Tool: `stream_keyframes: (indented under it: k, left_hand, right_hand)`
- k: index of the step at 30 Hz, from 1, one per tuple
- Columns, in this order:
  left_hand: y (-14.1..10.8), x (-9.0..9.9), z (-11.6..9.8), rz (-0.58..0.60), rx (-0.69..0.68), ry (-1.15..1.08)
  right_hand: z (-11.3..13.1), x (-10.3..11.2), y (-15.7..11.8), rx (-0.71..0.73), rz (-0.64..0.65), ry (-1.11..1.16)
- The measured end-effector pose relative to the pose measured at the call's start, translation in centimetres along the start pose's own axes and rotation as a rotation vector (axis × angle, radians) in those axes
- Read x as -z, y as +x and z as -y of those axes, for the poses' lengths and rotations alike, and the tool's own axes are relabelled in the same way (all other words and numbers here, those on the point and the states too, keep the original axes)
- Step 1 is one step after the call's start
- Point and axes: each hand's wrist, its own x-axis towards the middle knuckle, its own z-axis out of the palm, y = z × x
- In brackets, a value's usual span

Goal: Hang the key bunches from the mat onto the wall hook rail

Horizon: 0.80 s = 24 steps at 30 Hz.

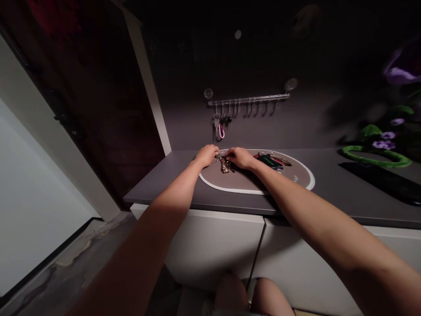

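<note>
Handling keys, apparently — hands apart, near rear edge of mat.

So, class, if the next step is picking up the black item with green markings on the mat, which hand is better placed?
Probably the right hand: the black item lies near its wrist, while the left hand is farther off, on the other side of the keys.

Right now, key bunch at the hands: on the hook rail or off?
Off. The key bunch is at the oval mat, between the left hand and right hand, below the hook rail.
</note>
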Motion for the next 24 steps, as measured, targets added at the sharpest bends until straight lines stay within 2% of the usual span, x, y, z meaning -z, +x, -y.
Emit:
stream_keyframes:
  k: [9, 18, 24]
  left_hand:
    - [0.1, 0.3, -0.6, -0.057, 0.060, -0.149]
    - [0.0, 1.6, -2.0, -0.150, 0.057, -0.374]
    - [0.0, 2.2, -2.6, -0.225, 0.049, -0.476]
  right_hand:
    - [-0.2, -0.2, 0.2, -0.013, -0.043, 0.035]
    - [0.2, -0.1, 0.3, -0.061, -0.193, 0.171]
    - [0.4, 0.0, 0.1, -0.031, -0.247, 0.266]
